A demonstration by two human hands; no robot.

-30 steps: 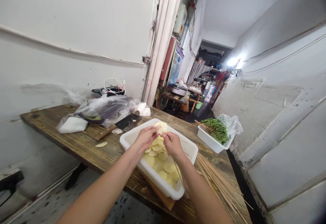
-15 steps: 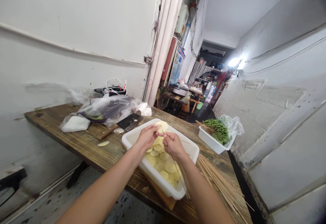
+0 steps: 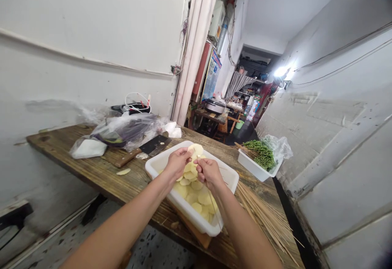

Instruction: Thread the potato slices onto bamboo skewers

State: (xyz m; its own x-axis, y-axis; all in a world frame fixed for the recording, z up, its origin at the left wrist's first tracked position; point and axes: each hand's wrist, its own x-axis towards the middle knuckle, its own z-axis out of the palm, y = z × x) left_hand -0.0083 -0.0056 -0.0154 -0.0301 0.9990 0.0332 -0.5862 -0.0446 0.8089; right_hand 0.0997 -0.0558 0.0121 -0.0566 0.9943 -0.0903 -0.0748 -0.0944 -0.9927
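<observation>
My left hand (image 3: 178,163) pinches pale potato slices (image 3: 196,150) above a white plastic tray (image 3: 196,220). My right hand (image 3: 210,174) is beside it, its fingers closed on a thin bamboo skewer (image 3: 216,214) that runs down toward the tray. The skewer's tip is hidden by my fingers and the slices. Many more round potato slices (image 3: 192,191) lie heaped in the tray beneath my hands. A bundle of bamboo skewers (image 3: 263,216) lies on the table to the right of the tray.
The worn wooden table (image 3: 92,167) holds a cleaver (image 3: 153,145), plastic bags (image 3: 125,132) and a loose potato slice (image 3: 123,172). A smaller white tray (image 3: 259,165) holds skewered green peppercorn sprigs. Walls flank the table, and a corridor runs beyond.
My hands stay over the tray with only slight shifts. The view has moved a little, and neither hand has let go.
</observation>
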